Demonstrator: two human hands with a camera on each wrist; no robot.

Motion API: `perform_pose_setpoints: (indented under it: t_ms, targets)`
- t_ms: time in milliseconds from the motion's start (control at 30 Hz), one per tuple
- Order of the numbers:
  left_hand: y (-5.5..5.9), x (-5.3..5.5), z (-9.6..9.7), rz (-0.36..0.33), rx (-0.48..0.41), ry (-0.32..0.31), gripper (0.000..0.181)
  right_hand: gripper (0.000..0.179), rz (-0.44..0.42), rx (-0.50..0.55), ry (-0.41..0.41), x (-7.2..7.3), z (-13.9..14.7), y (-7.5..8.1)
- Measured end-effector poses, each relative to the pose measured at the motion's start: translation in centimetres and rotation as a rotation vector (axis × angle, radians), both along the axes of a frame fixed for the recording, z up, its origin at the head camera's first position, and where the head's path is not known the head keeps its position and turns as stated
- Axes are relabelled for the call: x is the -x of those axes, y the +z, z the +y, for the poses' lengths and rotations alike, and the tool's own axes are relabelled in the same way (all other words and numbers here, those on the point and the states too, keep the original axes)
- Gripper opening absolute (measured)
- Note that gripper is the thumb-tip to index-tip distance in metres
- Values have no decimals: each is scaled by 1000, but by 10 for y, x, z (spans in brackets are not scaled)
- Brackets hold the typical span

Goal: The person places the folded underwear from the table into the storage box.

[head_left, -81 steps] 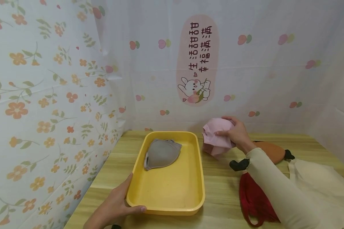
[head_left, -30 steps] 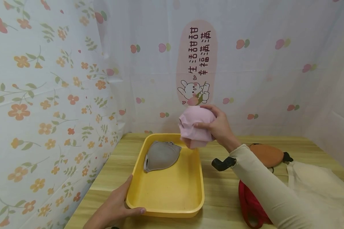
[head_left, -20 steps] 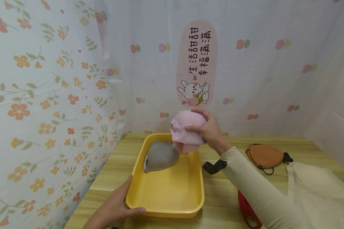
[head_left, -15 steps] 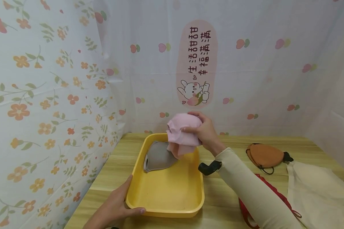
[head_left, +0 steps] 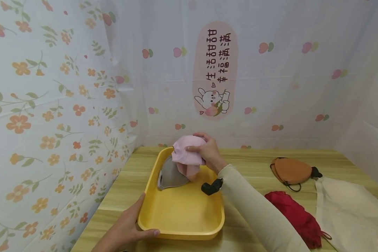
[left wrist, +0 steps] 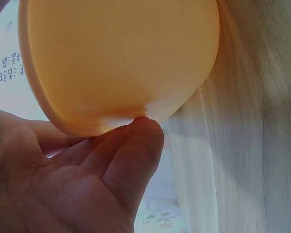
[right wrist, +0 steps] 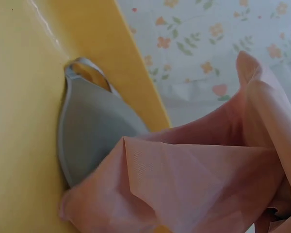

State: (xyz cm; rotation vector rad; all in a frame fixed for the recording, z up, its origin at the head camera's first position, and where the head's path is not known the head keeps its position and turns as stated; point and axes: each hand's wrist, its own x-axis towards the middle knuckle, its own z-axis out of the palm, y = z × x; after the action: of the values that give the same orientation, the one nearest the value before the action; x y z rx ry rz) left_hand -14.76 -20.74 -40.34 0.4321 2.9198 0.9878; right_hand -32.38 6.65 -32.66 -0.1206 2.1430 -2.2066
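Note:
My right hand (head_left: pixel 208 152) holds a folded pink bra (head_left: pixel 189 150) over the back of a yellow tray (head_left: pixel 182 233), thumb across its front and fingers behind. In the right wrist view the pink bra (right wrist: pixel 184 179) hangs loosely and partly covers a grey bra (right wrist: pixel 94 131). That grey bra (head_left: pixel 171 176) lies folded in the tray's back left corner. My left hand (head_left: pixel 126 224) grips the tray's near left corner, thumb along the near side and fingers along the left. In the left wrist view its fingers (left wrist: pixel 136 155) press the tray's outer wall (left wrist: pixel 126 58).
To the right on the wooden table (head_left: pixel 249 164) lie an orange folded bra (head_left: pixel 293 170) with black straps, a red garment (head_left: pixel 294 217) and a beige garment (head_left: pixel 349 206). Printed cloth hangs behind (head_left: pixel 163 87) and on the left (head_left: pixel 50 115).
My right hand has carried the pink bra left and down, from the table right of the tray to over the grey bra. The left hand stays at the tray's corner.

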Motion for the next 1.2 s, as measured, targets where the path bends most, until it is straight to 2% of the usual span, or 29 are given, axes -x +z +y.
perform_pose_setpoints:
  t_ms: [100,367,467,567,667,767,933,1033,1200]
  targets:
    - [0,1,-1,-2,9,1,123,63,-22,4,-14,2,-9,-8]
    - [-1,2,-2,-29,-5,-13,122,63,-85,-70,-65,3,-30,-26]
    - [-1,2,-2,-35,-10,-18,122,63,-91,-59,-63,5,-34,-31]
    - [0,1,-2,-21,-4,-15,122,64,-90,-16,-33,7,-37,-37]
    - [-1,1,-2,5,5,-18,121,66,-79,-26,-16,10,-38,-44]
    - [-2,2,-2,25,15,-25,120,67,-60,-105,-30,11,-39,-50]
    - [-3,1,-3,12,5,-32,119,63,-49,-272,-55,7,-39,-57]
    - [-3,0,-3,0,-4,-32,119,62,-52,-321,-55,5,-40,-58]
    - [-2,0,-4,6,-4,-31,118,62,-7,-388,-81,4,-43,-56]
